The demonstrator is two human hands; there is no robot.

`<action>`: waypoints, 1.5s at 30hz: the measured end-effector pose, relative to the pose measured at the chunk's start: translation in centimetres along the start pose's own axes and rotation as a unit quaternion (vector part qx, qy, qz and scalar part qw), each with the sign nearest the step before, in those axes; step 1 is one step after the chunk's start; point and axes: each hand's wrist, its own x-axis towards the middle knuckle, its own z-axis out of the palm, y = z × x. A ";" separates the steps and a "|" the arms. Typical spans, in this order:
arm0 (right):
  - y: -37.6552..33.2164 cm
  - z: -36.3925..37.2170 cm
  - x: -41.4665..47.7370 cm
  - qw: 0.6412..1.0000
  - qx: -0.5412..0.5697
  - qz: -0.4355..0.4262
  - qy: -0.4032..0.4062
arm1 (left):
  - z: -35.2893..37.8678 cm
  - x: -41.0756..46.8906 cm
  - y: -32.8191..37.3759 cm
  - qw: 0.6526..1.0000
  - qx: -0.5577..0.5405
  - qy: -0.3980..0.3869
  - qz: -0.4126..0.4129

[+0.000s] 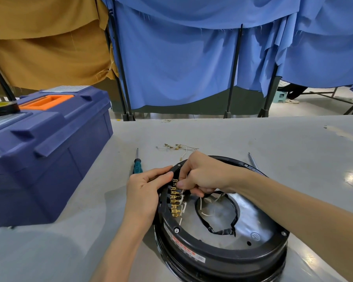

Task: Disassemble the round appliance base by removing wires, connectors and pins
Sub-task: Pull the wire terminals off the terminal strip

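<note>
Brass connector [175, 181] pinched by right hand [204, 176]; left hand [145, 190] grips base [222, 259].

Cannot see the top of the connectors [174, 202], covered by the right hand [204, 176]. Cannot read the label [182, 244] on the base [232, 255], cut off by the bottom edge.
</note>
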 end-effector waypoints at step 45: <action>0.2 -0.9 -0.9 1.000 0.019 -0.010 -0.018 | 0.0 0.1 0.0 1.000 0.001 0.006 -0.005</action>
